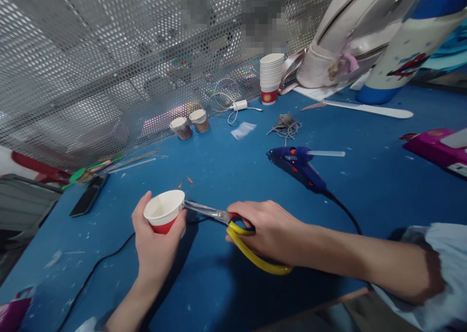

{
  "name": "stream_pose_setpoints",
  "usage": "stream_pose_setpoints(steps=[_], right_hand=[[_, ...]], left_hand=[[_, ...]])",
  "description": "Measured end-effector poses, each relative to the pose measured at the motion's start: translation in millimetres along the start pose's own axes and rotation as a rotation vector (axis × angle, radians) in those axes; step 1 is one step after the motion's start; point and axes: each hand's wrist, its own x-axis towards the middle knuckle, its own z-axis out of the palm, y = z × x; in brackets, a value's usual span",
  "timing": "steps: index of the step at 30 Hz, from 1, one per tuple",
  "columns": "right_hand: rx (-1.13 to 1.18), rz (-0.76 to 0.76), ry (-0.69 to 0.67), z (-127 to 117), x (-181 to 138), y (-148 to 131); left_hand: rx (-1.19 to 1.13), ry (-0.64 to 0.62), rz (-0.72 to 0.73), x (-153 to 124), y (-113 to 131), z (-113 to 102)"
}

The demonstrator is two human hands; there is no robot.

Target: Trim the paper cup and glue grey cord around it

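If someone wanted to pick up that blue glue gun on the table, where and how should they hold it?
Probably by the handle, coming from the near, right side: the glue gun lies flat with its handle slanting that way. The nozzle points left, away from such a grip, and could be hot. Stay just above the cord at the handle's end.

One left hand, one right hand, one pair of scissors, one single paper cup. Along the far edge of the desk: two small tubs, one stack of cups nested too closely to count, one white charger, one bag, one bottle. Elsewhere: one glue gun, one glue stick, one tangle of grey cord, one phone by the left edge.
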Motion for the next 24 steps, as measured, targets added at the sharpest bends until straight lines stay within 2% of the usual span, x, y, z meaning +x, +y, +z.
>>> stream_pose_setpoints(steps=[20,24], right_hand=[[0.058,-0.001,-0.014,-3.7,0.7,-2.3],[0.073,0.051,-0.052,-5.3,2.3,-3.2]], left_hand=[[0.015,-0.020,0.000,1.0,0.9,-1.6],[0.005,-0.068,-0.069,5.7,1.0,-4.4]])
